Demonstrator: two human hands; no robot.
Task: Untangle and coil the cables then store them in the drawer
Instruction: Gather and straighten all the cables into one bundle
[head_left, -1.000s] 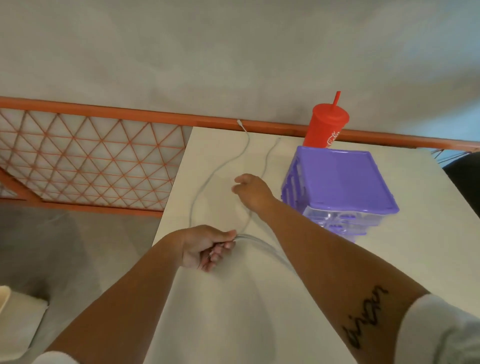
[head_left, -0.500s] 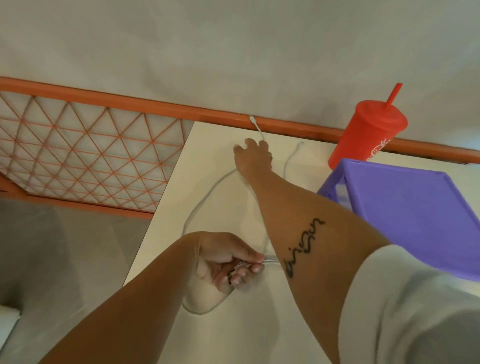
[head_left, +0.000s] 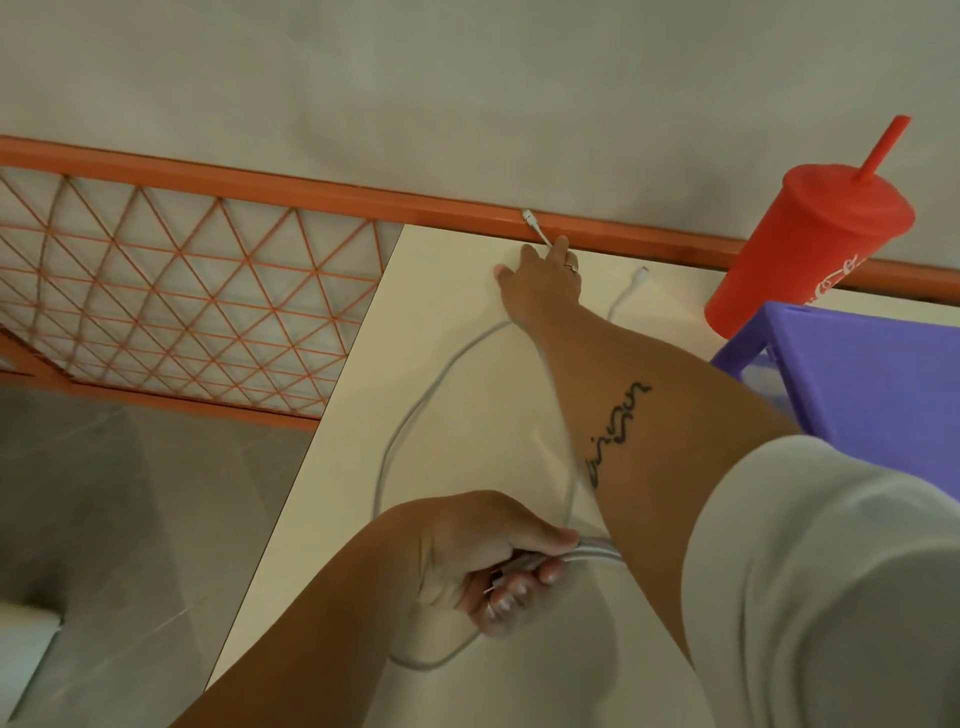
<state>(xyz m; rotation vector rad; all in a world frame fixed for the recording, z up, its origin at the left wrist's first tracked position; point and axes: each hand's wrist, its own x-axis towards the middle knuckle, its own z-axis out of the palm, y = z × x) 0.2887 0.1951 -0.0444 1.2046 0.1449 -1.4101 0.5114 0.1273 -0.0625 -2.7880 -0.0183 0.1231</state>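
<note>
Right hand (head_left: 540, 283): at the table's (head_left: 457, 291) far edge, grip pinching the white cable (head_left: 415, 415) near its plug.
Left hand (head_left: 483, 566): near edge, grip pressed around gathered cable strands.
Cable: looped on the table, left of the purple drawer unit (head_left: 872, 379).

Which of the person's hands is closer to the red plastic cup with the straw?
Right. The right hand reaches across the table to the cup's left; the left hand is near the front edge, gripping white cables.
</note>
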